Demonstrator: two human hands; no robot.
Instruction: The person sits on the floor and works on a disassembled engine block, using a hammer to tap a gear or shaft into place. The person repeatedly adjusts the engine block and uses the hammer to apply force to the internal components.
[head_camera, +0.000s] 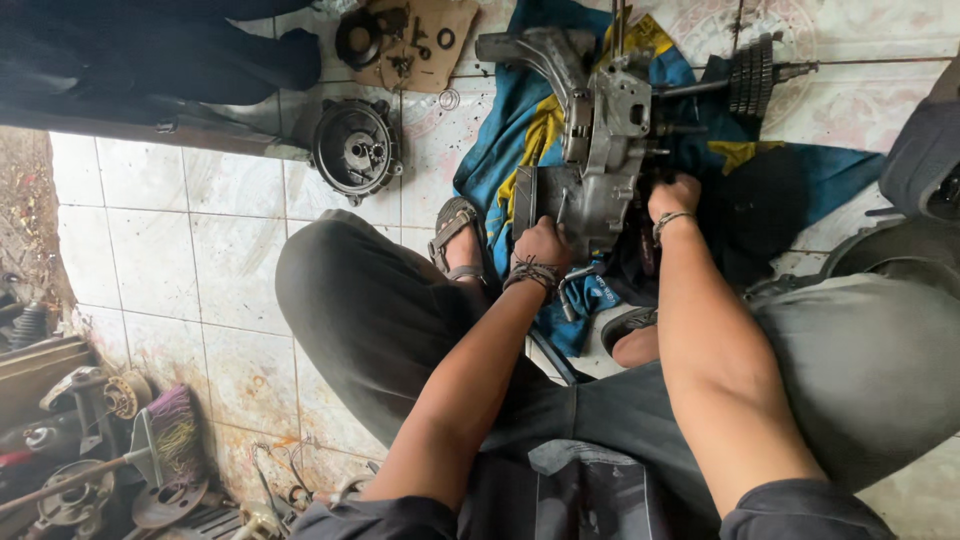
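The engine case (600, 150) lies open on the blue cloth (520, 130). Gear shaft (750, 75) sits out at 1 o'clock, round cover (355, 148) at 10. Left hand (542, 245) grips the case edge; right hand (675, 195) reaches inside, grip hidden.

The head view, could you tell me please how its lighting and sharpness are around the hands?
Head view: soft daylight, tiles bright at upper right; left hand and right hand sharp on the grey engine casing; below it deep shadow hides detail; edges bend slightly.
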